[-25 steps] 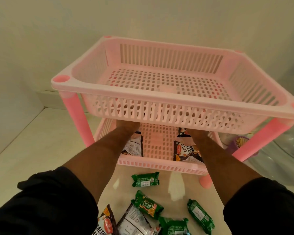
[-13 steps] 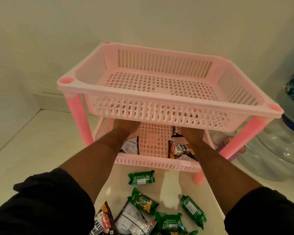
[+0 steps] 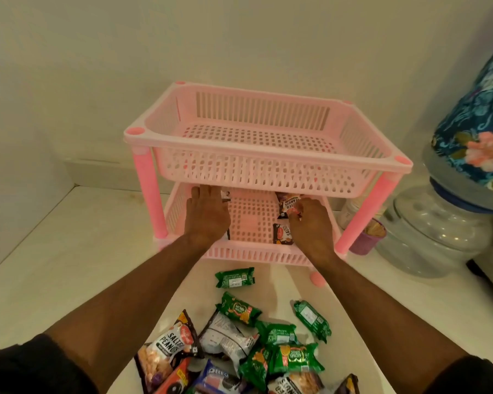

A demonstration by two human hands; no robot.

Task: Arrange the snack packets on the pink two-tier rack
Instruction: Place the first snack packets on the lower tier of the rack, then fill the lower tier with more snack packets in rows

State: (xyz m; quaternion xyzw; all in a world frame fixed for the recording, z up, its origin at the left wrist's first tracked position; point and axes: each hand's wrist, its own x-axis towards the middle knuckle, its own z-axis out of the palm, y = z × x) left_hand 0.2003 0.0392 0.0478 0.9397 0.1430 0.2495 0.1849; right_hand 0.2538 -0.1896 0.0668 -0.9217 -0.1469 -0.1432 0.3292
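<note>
A pink plastic rack with two basket shelves [image 3: 268,163] stands on a white desk [image 3: 77,251] near the wall. Its top shelf has nothing in it. Both hands reach into the bottom shelf. The left hand [image 3: 208,217] lies flat with its fingers spread wide, palm down, on a packet [image 3: 226,196] at 10 o'clock on that shelf; only a small bit of the packet peeks out, so I cannot tell what kind it is. The right hand [image 3: 310,220] has a narrow grip, fingers pinched on the edge of a brown salted peanuts packet [image 3: 287,204] at 2 o'clock on the shelf. Another brown salted peanuts bag [image 3: 282,234] lies just below it, at 4 o'clock, partly under the hand. On the desk in front of the rack, at 6 o'clock, one green biscuit packet [image 3: 235,277] lies alone. Closer to the person sits a messy pile of snack packets [image 3: 239,351]: green biscuit ones, peanut bags, a silver one and a blue cookie pack. At 3 o'clock from the rack there is a small purple cup [image 3: 366,240], and past it a big clear water jug [image 3: 436,228] with a blue flowery cloth cover [image 3: 478,123] on top.
</note>
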